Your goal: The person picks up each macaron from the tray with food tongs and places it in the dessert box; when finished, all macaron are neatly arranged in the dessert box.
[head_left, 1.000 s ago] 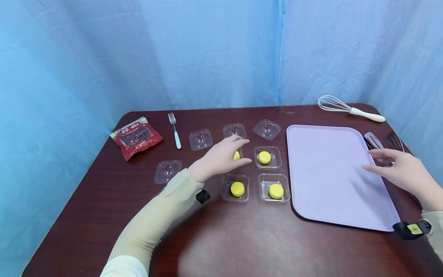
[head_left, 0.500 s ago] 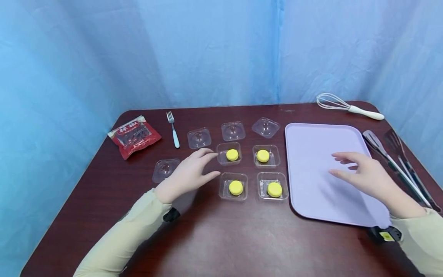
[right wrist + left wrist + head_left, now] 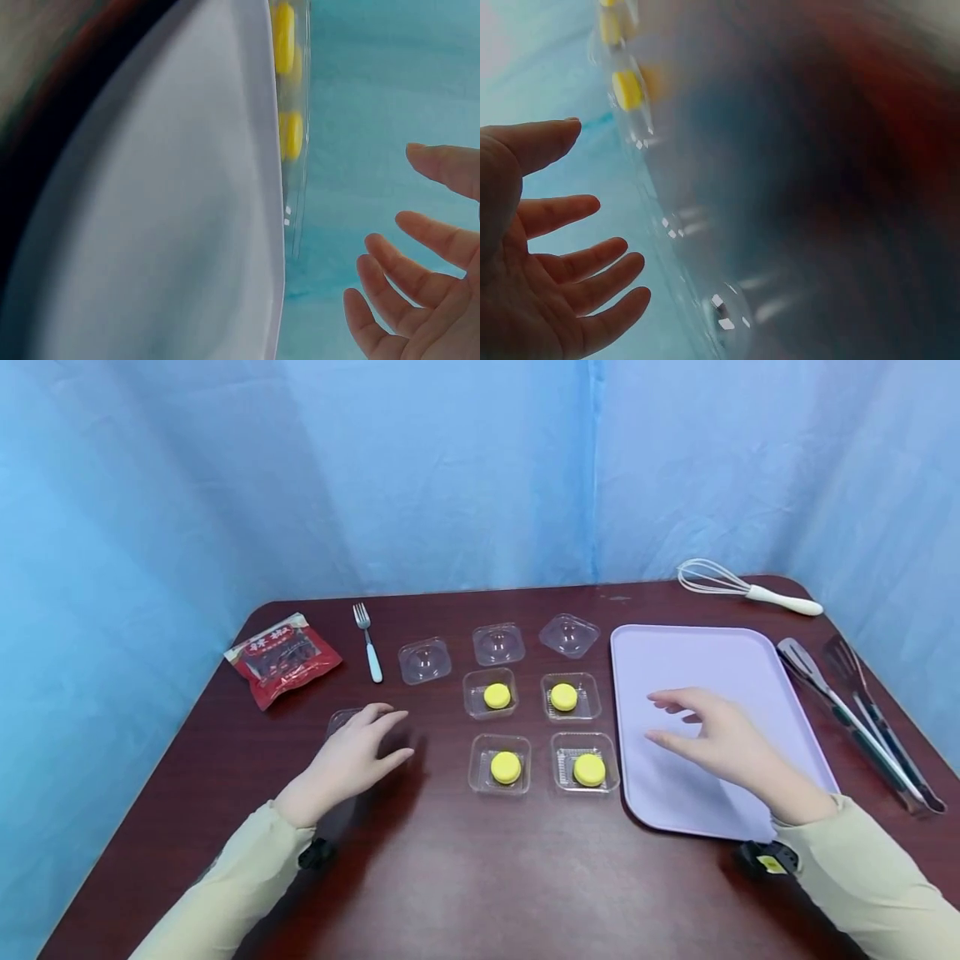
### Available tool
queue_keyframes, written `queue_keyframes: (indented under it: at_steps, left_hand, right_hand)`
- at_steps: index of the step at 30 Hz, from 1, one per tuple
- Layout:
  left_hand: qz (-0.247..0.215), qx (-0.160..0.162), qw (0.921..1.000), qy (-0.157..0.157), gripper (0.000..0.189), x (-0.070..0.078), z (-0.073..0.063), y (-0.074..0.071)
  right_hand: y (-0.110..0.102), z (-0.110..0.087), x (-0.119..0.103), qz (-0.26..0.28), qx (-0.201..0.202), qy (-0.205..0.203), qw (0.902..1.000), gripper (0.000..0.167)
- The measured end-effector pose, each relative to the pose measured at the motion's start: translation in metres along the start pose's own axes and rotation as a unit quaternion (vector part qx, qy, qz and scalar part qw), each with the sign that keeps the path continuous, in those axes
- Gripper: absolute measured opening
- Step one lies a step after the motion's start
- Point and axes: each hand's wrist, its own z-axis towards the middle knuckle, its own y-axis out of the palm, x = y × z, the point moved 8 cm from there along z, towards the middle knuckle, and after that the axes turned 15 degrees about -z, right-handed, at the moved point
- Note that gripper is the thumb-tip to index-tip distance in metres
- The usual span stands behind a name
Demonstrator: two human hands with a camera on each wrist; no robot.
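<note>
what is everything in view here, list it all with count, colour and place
yellow round discs: four, yellow, one per box
clear square plastic boxes: four, colourless, mid-table
clear domed plastic lids: four, colourless, three behind boxes, one mostly hidden
lilac rectangular tray: one, lilac, right of boxes
white wire whisk: one, white, far right
long kitchen utensils: at least two, silver and dark, right of tray
red plastic packet: one, red, far left
slim fork: one, silver and pale blue, beside packet
wooden-look table: one, reddish-brown, underneath
cloth backdrop: blue, behind
left hand: one, bare, left
right hand: one, bare, above tray
</note>
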Motion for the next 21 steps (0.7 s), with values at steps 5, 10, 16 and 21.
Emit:
queue_keyframes:
  at_steps: [5, 10, 16, 21]
  left_hand:
    - [0.005, -0.016, 0.9991, -0.039, 0.061, -0.018, -0.012, -0.001]
    - [0.002, -0.040, 0.9967, -0.071, 0.065, -0.031, -0.018, 0.002]
    - [-0.002, -0.066, 0.9942, -0.085, 0.065, -0.041, -0.017, 0.007]
    - [-0.002, -0.053, 0.9954, -0.079, 0.051, -0.040, -0.014, 0.002]
  right_hand:
    - [0.005, 0.006, -0.017, 0.013, -0.004, -0.022, 0.9997, 0.044]
    - [0.009, 0.011, -0.034, 0.027, 0.016, -0.054, 0.9981, 0.041]
    - [0.014, 0.016, -0.048, 0.045, 0.016, -0.073, 0.9962, 0.040]
    - [0.015, 0.020, -0.058, 0.053, 0.012, -0.086, 0.9948, 0.039]
